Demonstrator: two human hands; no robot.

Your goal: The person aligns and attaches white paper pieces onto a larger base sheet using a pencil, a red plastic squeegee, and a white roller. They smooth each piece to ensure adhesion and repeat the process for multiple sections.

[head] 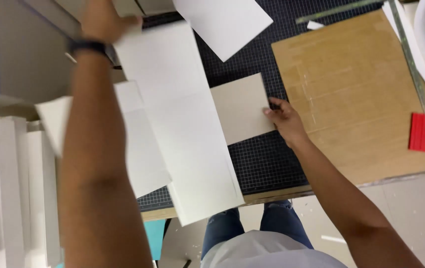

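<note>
While left hand point(104, 20) grips white sheet point(173, 114) (arm outstretched), right hand point(284, 119) fingertips pinch grey card point(240, 106).

This looks like a craft or model-making workshop, the kind where card and board get cut by hand. A black cutting mat point(262, 159) printed with a white grid covers the middle of the worktop, and a scored brown cardboard sheet point(356, 94) lies across its right side. A long metal ruler point(416, 74) runs along the worktop's right edge, near a small red block point(419, 131). Cut white sheets point(177, 124) and a grey board piece point(242, 106) overlap on the mat, and white strips point(9, 188) stack at the left edge.
</note>
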